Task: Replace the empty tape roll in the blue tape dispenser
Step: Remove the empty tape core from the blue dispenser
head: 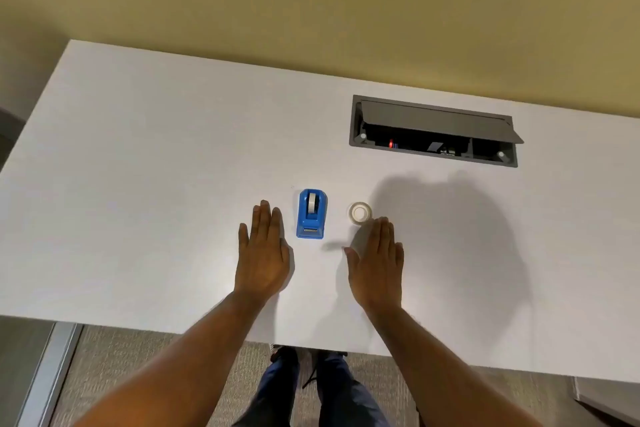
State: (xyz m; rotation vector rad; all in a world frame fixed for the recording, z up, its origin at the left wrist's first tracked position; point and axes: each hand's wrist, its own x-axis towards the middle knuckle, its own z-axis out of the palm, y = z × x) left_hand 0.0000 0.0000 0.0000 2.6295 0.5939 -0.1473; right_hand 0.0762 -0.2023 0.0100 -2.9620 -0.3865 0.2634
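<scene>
A blue tape dispenser (311, 213) stands on the white table (138, 184), with a pale roll (312, 202) seated in its cradle. To its right a clear tape roll (360, 213) lies flat on the table. My left hand (264, 253) rests palm down just left of the dispenser, fingers extended and holding nothing. My right hand (377, 260) is flat with fingers extended too, its fingertips just short of the clear roll and not gripping it.
A grey cable hatch (434, 130) is set into the table at the back right, its lid tilted open. A yellow wall runs behind the table. The table's near edge crosses below my forearms, with carpet and legs under it.
</scene>
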